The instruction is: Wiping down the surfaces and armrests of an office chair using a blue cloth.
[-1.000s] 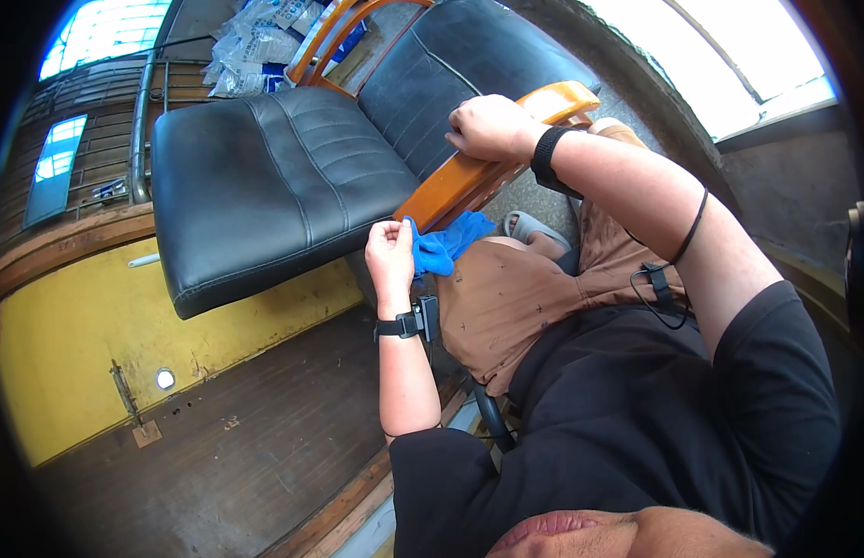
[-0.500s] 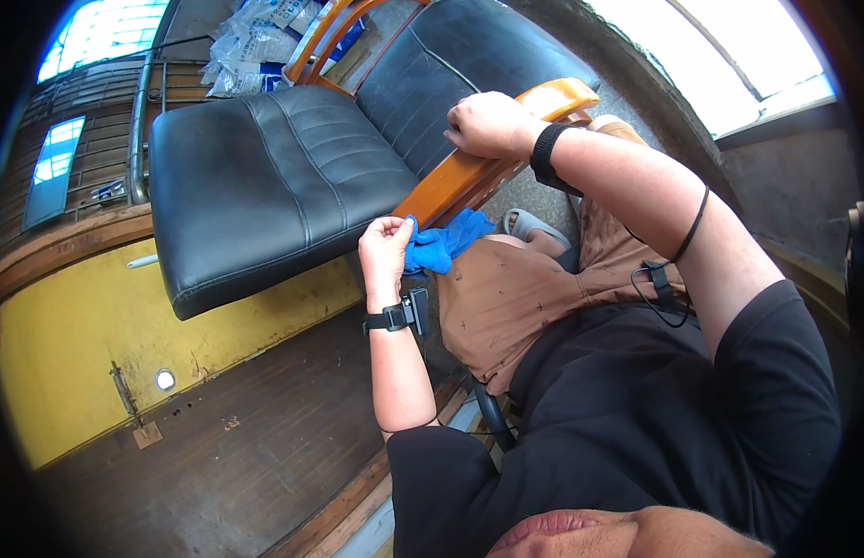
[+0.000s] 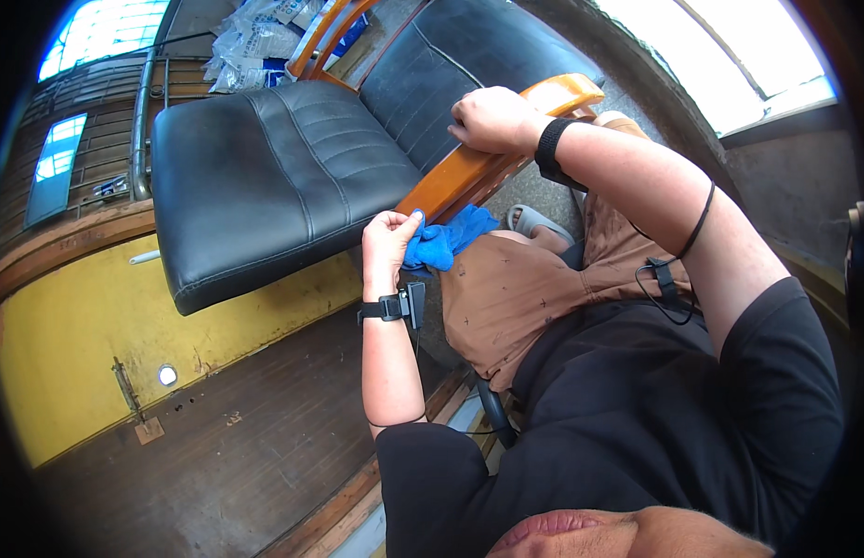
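A black padded chair (image 3: 255,186) with stitched seams stands in front of me, its seat to the left and its backrest running up to the right. Along its near side runs a glossy orange-brown wooden armrest (image 3: 441,183). My left hand (image 3: 389,240) pinches a blue cloth (image 3: 441,244) at the armrest's lower front end. The cloth hangs beneath the armrest, beside my knee. My right hand (image 3: 491,121) is curled over the upper part of the armrest; its fingertips are mostly hidden on the far side.
Clear plastic bags (image 3: 255,46) lie behind the chair. A yellow panel (image 3: 97,335) and a dark brown board (image 3: 255,428) are at the lower left. Metal bars (image 3: 142,130) stand at the far left. A bright window (image 3: 730,56) is at the upper right.
Hands, chair and cloth sit in nearly the same places, with a very slight shift in the view. My left forearm has tilted a little to the left.
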`<state>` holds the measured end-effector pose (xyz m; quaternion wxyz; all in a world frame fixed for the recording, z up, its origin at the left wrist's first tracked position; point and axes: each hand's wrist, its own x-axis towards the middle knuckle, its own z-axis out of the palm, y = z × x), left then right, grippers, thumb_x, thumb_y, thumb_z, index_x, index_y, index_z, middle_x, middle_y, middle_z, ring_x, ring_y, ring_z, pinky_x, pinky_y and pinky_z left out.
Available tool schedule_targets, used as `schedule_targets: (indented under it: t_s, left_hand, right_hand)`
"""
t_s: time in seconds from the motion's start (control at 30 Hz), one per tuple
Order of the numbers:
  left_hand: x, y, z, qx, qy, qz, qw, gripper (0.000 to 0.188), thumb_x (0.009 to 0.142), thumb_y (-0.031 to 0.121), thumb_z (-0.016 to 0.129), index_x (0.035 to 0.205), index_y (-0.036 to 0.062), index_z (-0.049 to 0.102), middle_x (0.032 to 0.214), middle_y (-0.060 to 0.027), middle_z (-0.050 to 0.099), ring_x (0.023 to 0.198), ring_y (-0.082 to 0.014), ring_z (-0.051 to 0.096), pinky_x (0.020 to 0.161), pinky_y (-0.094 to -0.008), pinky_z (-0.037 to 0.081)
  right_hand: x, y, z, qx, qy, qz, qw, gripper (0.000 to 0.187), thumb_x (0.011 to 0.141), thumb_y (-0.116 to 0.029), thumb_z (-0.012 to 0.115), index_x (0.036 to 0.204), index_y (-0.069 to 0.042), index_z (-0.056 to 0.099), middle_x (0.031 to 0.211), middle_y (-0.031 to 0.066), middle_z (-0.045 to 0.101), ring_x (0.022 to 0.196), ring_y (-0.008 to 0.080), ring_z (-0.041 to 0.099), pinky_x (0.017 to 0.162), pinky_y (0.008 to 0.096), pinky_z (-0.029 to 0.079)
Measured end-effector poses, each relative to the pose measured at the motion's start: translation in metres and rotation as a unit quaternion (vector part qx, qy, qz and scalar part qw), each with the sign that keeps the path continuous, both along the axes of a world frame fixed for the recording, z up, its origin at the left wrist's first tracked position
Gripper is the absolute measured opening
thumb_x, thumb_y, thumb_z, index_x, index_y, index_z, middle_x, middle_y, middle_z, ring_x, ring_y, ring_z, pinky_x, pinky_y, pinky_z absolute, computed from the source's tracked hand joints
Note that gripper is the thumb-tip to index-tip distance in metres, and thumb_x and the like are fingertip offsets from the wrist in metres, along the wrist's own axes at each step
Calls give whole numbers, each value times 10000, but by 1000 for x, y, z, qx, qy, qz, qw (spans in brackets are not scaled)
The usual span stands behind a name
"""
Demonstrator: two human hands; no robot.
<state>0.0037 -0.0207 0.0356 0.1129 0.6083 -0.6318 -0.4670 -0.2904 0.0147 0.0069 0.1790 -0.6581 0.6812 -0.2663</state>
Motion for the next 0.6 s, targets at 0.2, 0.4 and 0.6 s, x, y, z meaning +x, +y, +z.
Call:
schedule_targets:
  t_s: [0.2, 0.4, 0.6]
  left_hand:
    - [7, -8, 0, 39, 13, -12, 999, 234, 890, 186, 822, 821, 84, 623, 754, 39, 601, 661, -53, 515, 614, -228, 436]
    - [-3, -4, 4, 68, 32, 10, 997, 246, 895, 179, 814, 800, 101, 601, 739, 48, 573, 656, -47, 489, 607, -230, 421]
    - [5, -9, 0, 65, 33, -1, 997, 245, 886, 192, 825, 818, 62, 628, 761, 28, 601, 684, -58, 510, 634, -238, 437]
  right_hand:
    - [3, 0, 2, 4, 2, 6, 1000, 317, 955, -303, 623, 894, -22, 755, 808, 186, 724, 787, 355, 722, 782, 435, 594]
    - [0, 0, 3, 15, 1, -1, 1000, 319, 958, -301, 615, 905, -20, 756, 816, 182, 728, 786, 353, 722, 789, 432, 596]
    - [2, 1, 5, 13, 5, 4, 1000, 324, 962, -297, 608, 904, -16, 758, 814, 182, 730, 784, 348, 724, 792, 428, 598]
